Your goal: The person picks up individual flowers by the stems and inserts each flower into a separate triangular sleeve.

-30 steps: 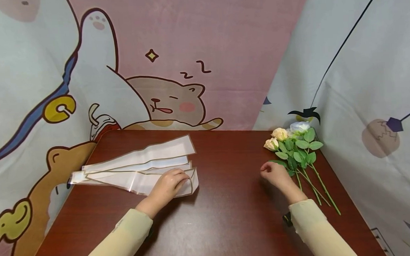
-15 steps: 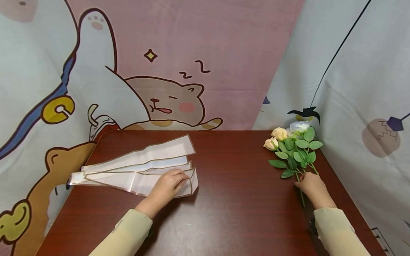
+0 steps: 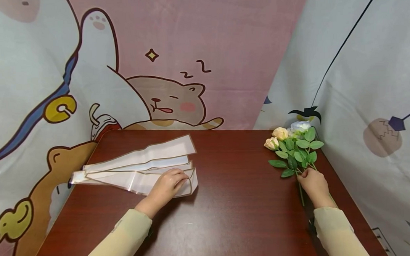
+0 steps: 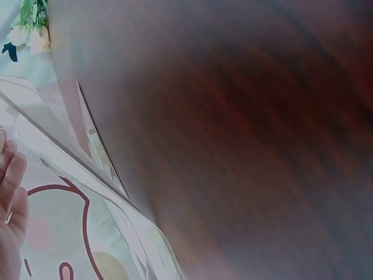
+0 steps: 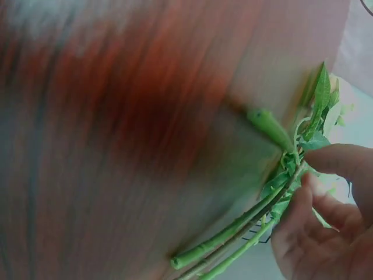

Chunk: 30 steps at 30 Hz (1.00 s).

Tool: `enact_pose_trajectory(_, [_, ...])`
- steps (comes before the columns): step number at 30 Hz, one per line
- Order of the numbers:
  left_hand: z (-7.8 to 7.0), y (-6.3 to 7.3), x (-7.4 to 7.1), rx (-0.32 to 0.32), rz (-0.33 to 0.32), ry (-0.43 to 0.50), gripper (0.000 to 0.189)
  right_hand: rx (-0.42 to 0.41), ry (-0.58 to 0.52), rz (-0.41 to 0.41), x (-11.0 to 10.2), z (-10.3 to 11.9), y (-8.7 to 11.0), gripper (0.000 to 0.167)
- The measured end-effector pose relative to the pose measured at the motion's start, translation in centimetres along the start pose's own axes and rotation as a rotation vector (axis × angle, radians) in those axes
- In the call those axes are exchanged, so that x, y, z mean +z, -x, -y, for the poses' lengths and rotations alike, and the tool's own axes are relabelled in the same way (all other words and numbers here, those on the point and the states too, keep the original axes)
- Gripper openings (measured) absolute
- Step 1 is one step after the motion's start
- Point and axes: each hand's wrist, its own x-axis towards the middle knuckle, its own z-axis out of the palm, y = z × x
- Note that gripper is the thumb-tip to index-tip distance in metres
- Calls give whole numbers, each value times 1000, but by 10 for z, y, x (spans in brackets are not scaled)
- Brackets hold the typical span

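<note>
Green stems (image 5: 204,247) sit pinched in the right hand (image 3: 313,182), cream and pale-blue roses (image 3: 279,134) just beyond it on the counter (image 3: 229,203), while the left hand (image 3: 169,184) pinches one of the pale sleeves (image 3: 138,182) fanned to its left.

In the head view the left hand (image 3: 167,185) covers part of the bouquet sleeves (image 3: 124,179), which overlap too closely to count; the right hand (image 3: 314,186) hides part of the rose stems (image 3: 301,197); both cream cuffs (image 3: 117,242) run off below; each wrist view crops its own hand and blurs the tabletop (image 3: 228,195); the left one clips the roses (image 4: 38,38) at its corner.
</note>
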Motion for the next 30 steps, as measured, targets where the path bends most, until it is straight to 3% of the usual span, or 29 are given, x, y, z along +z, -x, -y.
enact_pose_trajectory(3, [0,-1,0,1,3,2,7,-5,27,-50,-1,-2,-1,19])
enact_pose_trajectory(10, [0,0,1,0,2,5,7,-24,114,24,-3,-4,-2,16])
enact_pose_trajectory(12, [-1,0,1,-2,2,6,7,-32,115,10,-3,-5,-1,16])
enact_pose_trajectory(21, [-1,-1,1,-2,-11,4,7,-123,30,-212,-6,3,-3,17])
enact_pose_trajectory(30, [-3,-5,-1,-5,-13,10,8,-175,-181,-445,-15,42,3,20])
